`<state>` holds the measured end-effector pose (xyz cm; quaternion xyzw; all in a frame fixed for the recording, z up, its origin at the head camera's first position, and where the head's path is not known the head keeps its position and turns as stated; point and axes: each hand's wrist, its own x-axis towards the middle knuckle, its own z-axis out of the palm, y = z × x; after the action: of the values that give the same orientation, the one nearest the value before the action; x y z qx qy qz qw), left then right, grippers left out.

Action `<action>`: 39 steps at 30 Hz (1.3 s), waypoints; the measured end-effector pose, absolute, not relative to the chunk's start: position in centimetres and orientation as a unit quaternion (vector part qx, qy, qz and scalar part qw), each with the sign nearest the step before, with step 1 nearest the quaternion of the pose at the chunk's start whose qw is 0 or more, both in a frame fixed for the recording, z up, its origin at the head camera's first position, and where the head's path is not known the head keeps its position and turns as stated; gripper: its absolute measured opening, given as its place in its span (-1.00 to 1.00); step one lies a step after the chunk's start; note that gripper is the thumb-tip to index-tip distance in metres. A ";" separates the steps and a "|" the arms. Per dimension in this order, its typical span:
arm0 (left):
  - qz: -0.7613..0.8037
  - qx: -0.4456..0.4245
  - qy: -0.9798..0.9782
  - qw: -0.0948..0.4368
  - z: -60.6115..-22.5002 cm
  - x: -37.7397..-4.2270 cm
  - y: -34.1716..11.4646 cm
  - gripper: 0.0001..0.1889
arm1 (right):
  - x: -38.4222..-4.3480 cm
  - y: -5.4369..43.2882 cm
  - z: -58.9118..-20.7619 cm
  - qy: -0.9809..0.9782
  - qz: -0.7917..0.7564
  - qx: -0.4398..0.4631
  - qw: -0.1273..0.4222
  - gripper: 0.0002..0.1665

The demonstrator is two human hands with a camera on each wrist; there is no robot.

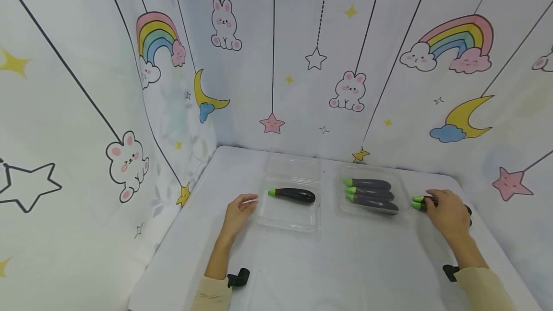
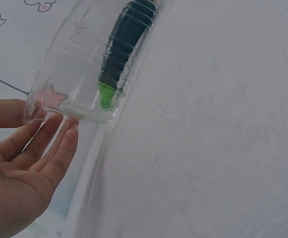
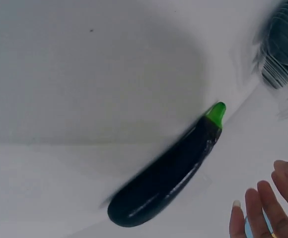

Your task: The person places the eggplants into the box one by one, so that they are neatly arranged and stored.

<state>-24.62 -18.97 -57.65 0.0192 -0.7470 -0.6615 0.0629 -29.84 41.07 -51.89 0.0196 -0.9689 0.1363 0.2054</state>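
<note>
My left hand (image 1: 239, 212) is at the left side of a clear plastic box (image 1: 287, 221). Its fingers (image 2: 59, 148) are fairly straight, with the tips at the box's end wall and the thumb by the rim. One dark eggplant (image 1: 295, 195) with a green stem lies in that box. On the right, my right hand (image 1: 447, 215) is over two loose eggplants (image 1: 469, 211), partly covering them; their green stems point left. The right wrist view shows one eggplant (image 3: 166, 171) on the table, with the right hand's fingers (image 3: 253, 210) loosely bent beside it.
A second clear box (image 1: 403, 191) between the hands holds three eggplants (image 1: 372, 196) side by side. Behind the first box, its clear lid (image 1: 292, 167) lies flat. A white cloth covers the table (image 1: 311, 268); a patterned curtain (image 1: 242, 85) rises behind and at the sides.
</note>
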 end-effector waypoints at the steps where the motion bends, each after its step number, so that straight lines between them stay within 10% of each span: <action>1: -0.663 0.020 -0.746 0.063 -57.7 -24.6 -18.9 -0.68 | -30.0 41.3 -52.0 -0.970 0.134 0.017 0.200 -0.63; 39: -0.671 0.008 -0.739 0.068 -57.8 -24.7 -18.9 -0.65 | -30.9 47.6 -54.9 -0.991 0.087 -0.041 0.095 -0.47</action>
<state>-24.69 -18.88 -57.78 0.0080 -0.7387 -0.6706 0.0675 -30.88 47.62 -54.92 -0.0411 -0.9909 0.0868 0.0947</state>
